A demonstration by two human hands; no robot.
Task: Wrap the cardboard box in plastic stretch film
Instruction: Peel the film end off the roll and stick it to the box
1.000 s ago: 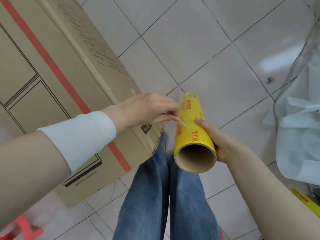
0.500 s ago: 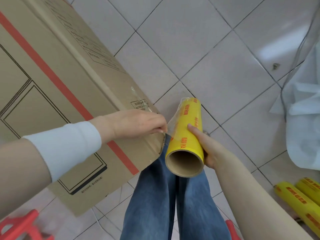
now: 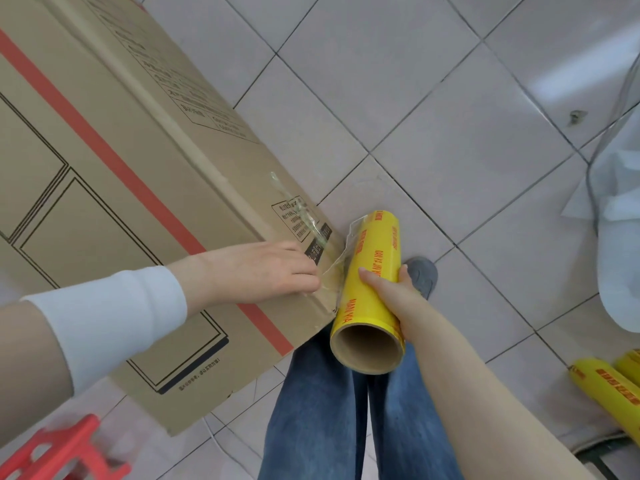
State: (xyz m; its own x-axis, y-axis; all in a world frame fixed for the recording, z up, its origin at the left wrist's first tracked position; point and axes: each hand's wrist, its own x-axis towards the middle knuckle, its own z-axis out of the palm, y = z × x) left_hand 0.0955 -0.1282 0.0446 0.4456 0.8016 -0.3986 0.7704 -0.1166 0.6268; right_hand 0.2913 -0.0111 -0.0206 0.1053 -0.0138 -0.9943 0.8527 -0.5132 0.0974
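Moved: the left hand (image 3: 263, 271) has carried the film tail (image 3: 337, 263) off the roll (image 3: 377, 244) onto the near right corner of the cardboard box (image 3: 121, 202).
Left hand: fingers fairly straight, pressing the tail flat against the cardboard.
Right hand (image 3: 391, 292): curled round the yellow roll, just right of that corner.
Box: left, on the tiled floor, otherwise bare.
Meaning: the film looks anchored, so the first lap can probably begin.

L hand (image 3: 256, 271) palm down, fingers straight, R hand (image 3: 391, 292) grip curled round film roll (image 3: 377, 244)
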